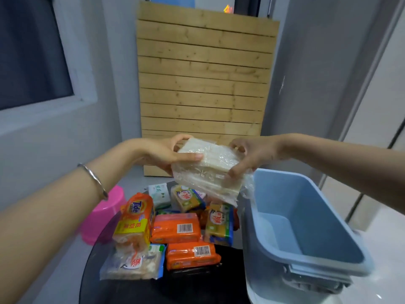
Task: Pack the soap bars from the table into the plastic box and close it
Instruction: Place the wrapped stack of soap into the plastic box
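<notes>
Both hands hold up a clear-wrapped pack of white soap bars [208,170] above the table. My left hand [166,153] grips its left end, and my right hand [249,154] pinches its right end. The open blue plastic box [306,218] stands empty to the right, just below the pack. Beneath the pack, several wrapped soap packs lie on the dark round table [131,288]: an orange Tide pack [133,220], two orange bars [175,228] [191,255], yellow-green packs [219,224] and a clear pack [131,264]. No lid is in sight.
A pink plastic stool [103,213] stands left of the table. A wooden slatted panel [203,84] leans against the wall behind. A window is at the far left, and white floor shows on the right beyond the box.
</notes>
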A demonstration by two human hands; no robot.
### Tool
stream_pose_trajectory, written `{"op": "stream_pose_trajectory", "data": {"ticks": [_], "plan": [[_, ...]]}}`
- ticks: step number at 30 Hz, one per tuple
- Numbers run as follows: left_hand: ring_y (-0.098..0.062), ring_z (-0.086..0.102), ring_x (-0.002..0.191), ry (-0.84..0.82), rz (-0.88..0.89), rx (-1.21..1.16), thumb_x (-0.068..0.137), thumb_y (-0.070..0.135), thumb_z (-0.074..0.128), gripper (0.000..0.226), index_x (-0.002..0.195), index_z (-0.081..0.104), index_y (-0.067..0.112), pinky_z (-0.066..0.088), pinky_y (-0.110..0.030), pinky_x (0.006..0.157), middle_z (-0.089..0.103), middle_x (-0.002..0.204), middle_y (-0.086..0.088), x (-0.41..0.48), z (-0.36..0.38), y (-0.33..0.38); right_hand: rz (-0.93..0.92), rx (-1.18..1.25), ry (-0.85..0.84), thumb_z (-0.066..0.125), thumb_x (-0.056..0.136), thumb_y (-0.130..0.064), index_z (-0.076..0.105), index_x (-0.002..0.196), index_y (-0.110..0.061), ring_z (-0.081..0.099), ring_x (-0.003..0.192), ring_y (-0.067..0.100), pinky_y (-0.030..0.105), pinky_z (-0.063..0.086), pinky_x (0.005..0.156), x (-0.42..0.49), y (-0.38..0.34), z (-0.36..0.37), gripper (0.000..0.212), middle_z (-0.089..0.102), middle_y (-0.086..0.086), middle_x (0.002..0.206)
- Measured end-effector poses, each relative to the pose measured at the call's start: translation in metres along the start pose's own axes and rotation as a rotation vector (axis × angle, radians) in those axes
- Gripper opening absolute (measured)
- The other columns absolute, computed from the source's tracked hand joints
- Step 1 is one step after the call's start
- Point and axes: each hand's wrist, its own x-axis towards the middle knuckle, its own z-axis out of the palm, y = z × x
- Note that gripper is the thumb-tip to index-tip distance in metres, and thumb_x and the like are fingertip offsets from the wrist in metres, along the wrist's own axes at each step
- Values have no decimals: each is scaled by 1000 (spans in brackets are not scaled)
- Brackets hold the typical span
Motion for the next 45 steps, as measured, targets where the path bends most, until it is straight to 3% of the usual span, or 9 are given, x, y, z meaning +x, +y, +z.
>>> {"op": "stream_pose_trajectory", "data": {"ticks": [7,11,14,17,21,25,33,41,45], "plan": [[-21,66,105,4,108,-26,72,50,68,81,140,27,34,59,-35,81,55,126,-2,-12,58,52,41,-106,55,83,45,-47,54,110,-22,62,104,17,33,53,93,-85,25,-29,75,63,-2,112],[-18,61,100,-73,133,-8,51,69,68,105,141,27,35,53,-33,86,54,129,-1,-4,95,62,102,-136,38,79,38,-52,54,115,-19,61,107,19,37,50,98,-112,52,-26,87,63,0,113],[-17,57,109,-110,113,-34,57,69,62,99,142,27,33,53,-26,83,42,140,-4,15,125,61,141,-96,13,81,51,-45,57,114,-20,62,104,18,37,50,98,-119,83,-15,72,66,0,110],[-24,51,123,-94,103,-84,56,68,63,99,143,29,33,49,-42,99,36,146,-7,43,143,53,157,1,-7,80,62,-34,56,102,-30,61,99,13,26,48,92,-108,115,-8,47,65,-8,102],[-19,32,138,-110,106,7,48,76,64,117,148,14,38,39,-33,105,19,157,-2,78,147,34,160,31,4,79,63,-31,56,104,-27,58,102,14,21,43,88,-78,147,-10,48,62,-7,104],[-18,37,134,-63,188,89,49,76,67,116,146,19,36,36,-37,109,32,151,-2,111,150,16,168,56,-25,78,61,-35,52,106,-27,57,99,11,18,44,81,-51,175,-8,53,60,-8,104],[-14,28,110,4,237,734,45,85,57,91,122,40,38,27,-33,93,40,102,11,150,152,19,146,-124,-4,85,59,-38,52,103,-25,57,86,11,21,47,74,-28,203,-5,56,59,-9,94],[-28,25,117,-182,-61,1414,47,74,70,95,121,49,20,36,-42,103,38,117,-8,173,173,54,211,-451,-28,82,59,-49,43,99,-20,51,84,18,26,41,72,6,205,24,63,53,-7,89],[-28,21,131,-223,13,1489,53,73,69,89,119,53,15,9,-45,116,50,124,-10,173,190,40,245,-643,-77,78,58,-57,46,94,-21,54,85,21,29,43,74,12,201,28,61,58,-4,93]]}}
